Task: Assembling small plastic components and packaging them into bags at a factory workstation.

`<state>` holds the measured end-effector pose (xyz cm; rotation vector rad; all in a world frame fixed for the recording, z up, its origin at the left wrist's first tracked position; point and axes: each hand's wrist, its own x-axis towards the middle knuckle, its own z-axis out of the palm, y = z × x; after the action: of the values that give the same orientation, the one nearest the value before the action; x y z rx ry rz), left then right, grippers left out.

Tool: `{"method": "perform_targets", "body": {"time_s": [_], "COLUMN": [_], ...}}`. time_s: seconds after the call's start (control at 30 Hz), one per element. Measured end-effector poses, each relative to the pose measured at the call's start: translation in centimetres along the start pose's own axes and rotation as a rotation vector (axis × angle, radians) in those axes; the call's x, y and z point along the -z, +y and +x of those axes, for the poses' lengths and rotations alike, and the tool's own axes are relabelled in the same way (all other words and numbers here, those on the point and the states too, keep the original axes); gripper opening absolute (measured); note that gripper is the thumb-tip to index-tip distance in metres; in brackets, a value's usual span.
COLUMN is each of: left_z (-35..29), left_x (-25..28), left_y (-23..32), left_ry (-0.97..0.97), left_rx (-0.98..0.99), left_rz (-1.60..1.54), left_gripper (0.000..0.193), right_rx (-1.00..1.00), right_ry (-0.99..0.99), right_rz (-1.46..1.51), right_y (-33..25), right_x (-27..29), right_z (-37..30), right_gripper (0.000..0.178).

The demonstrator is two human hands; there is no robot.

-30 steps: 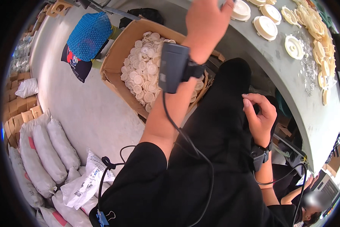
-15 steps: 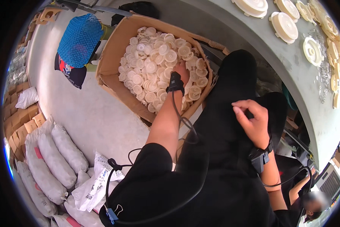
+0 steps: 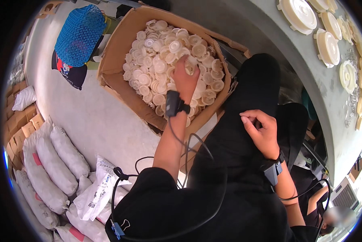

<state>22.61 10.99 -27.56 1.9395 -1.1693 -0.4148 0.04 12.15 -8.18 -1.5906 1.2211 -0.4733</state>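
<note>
A cardboard box [image 3: 120,44] full of round, off-white plastic lids [image 3: 152,66] stands ahead of me. My left hand [image 3: 185,80] is over the pile, thumb and fingers closed round a whitish plastic lid [image 3: 191,63]. The fingertips are partly hidden behind the hand and merge with the lids below. Above my dark-clothed thigh, my right hand [image 3: 263,131] has its fingers curled and the thumb close to the index finger. Nothing shows in it. Both wrists carry black strapped devices with cables.
To my right curves a grey table [image 3: 310,76] bearing more lids [image 3: 328,46] and small clear pieces. Stuffed white sacks [image 3: 56,165] lie at lower left. Beyond the box's left side are a blue mesh item [image 3: 80,36] and dark cloth. Another person [image 3: 318,201] sits at lower right.
My left hand has risen from deep among the lids and shifted slightly left, with a lid now between its fingers. The right hand keeps the same curled pose. The view has shifted slightly.
</note>
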Motion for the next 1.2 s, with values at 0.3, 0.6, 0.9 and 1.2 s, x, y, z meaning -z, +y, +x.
{"method": "perform_targets", "body": {"time_s": [0.3,0.6,0.9,1.2], "left_z": [11.0,15.7,12.3,3.2], "left_x": [11.6,7.6,9.4,-1.1], "left_y": [20.8,28.7,22.0,-5.0], "left_ry": [0.353,0.112,0.309,-0.265], "left_rx": [-0.703,-0.993,-0.654,-0.087], "left_rz": [-0.616,-0.023,-0.666,0.354], "left_gripper": [0.043,0.039,0.015,0.030], "right_rx": [0.003,0.016,0.028,0.010], "right_ry": [0.022,0.007,0.049,0.044], "right_rz": [0.096,0.137,0.170,0.137], "right_y": [0.5,0.5,1.2,1.4], "right_x": [0.2,0.7,0.9,0.2], "right_z": [-0.5,-1.5,-1.3,-0.6], "right_gripper": [0.009,0.009,0.010,0.009]}}
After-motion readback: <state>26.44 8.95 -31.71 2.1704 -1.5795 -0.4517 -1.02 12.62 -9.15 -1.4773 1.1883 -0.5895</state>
